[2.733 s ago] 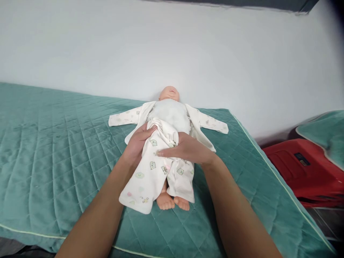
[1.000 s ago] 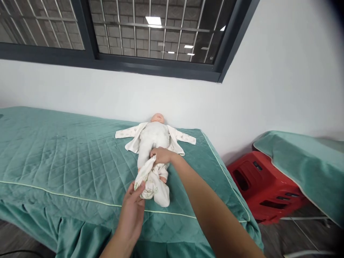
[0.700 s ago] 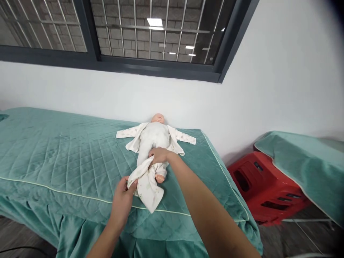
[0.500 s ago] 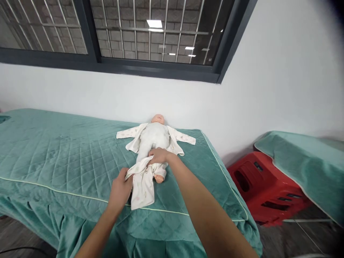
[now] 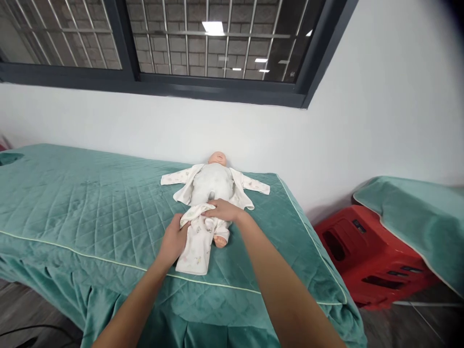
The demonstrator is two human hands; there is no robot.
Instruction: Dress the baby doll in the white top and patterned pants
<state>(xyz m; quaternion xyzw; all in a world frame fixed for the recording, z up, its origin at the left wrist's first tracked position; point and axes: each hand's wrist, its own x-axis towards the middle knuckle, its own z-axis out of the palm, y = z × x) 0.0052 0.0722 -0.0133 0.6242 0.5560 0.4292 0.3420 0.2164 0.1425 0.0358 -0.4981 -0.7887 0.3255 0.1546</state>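
A baby doll with a pale cloth body lies on its back, its head toward the wall. Its arms are in the sleeves of a white printed baby jacket, which hangs open at the front. White printed baby pants are at the doll's legs; one leg is in them with the foot showing, and the other pant leg lies flat toward me. My left hand grips the waistband on the left. My right hand pinches the waistband near the doll's crotch. The doll's other foot is hidden.
A green quilted cover with pale piping spreads over the bed. Behind it are a white wall and a barred window. Red stacked plastic stools stand at the right, beside another green-covered surface.
My left hand has moved up toward the doll's body, drawing the waistband further up over the leg on the left. My right hand stays at the waistband. The view has shifted slightly.
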